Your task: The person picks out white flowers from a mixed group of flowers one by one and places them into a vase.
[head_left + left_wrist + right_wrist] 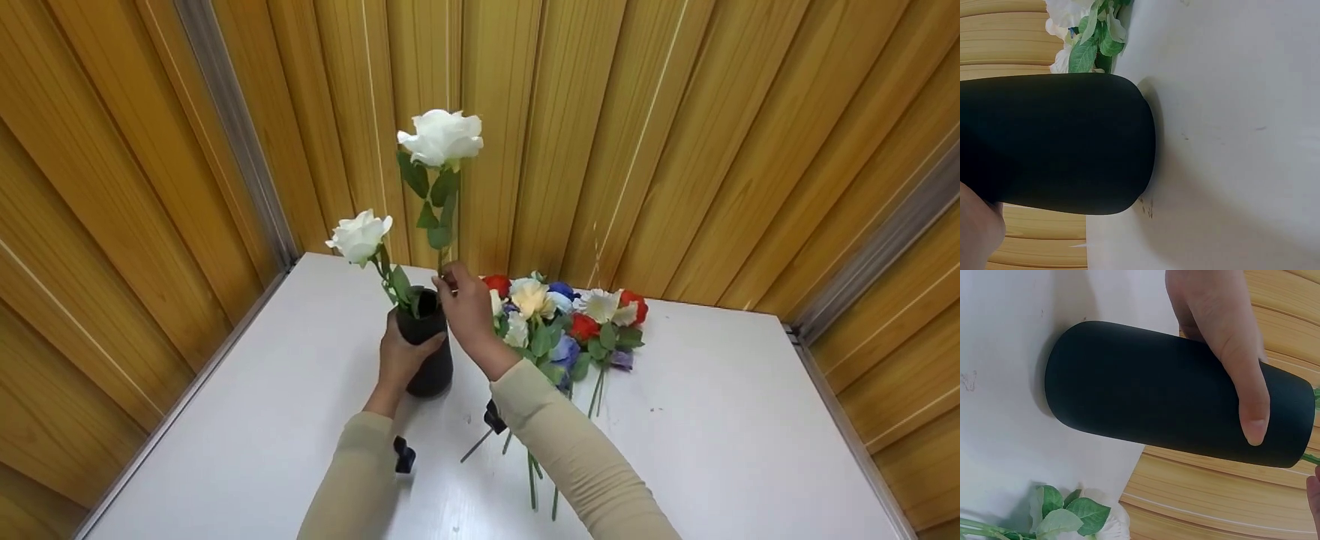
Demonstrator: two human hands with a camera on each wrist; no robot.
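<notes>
Beige sleeves (581, 450) are hiding stems (532, 487) from me; my left hand (401, 351) is gripping the vase (431, 367) on the desk (720, 420), my right hand (471, 311) pinching a white rose (442, 139), its lower end obscured.

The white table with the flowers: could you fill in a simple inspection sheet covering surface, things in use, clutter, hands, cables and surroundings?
Surface: white table, with a few small dark marks.
Things in use: black vase with one white rose in it; second white rose held upright, its bloom above the vase.
Clutter: pile of red, white, cream and blue flowers lying on the table, green stems toward the person.
Hands: left hand grips the vase; right hand pinches the second rose's stem.
Cables: nothing seen.
Surroundings: wood-grain panel walls and grey metal posts.
</notes>
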